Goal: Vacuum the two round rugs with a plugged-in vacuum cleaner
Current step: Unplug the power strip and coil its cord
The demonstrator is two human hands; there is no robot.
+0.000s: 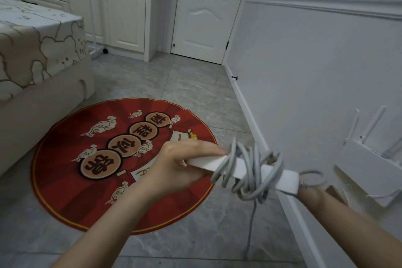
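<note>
We've got our left hand [180, 165] gripping a white power strip [239, 169] wrapped in grey cord [250, 172] over the red rug [121, 165]; right hand's hidden behind it, can't tell

A single head-worn view looks forward and down, close over the floor [195, 85] toward the door [204, 13].

A round red rug [121, 163] with a thin gold rim lies flat on the grey tiled floor, printed with four tan discs bearing dark characters and pale cloud swirls. At its 3 o'clock edge, above it, a white power strip [241, 168] is held level, its grey cord [245, 172] looped loosely around it, one strand hanging toward 6 o'clock.
</note>
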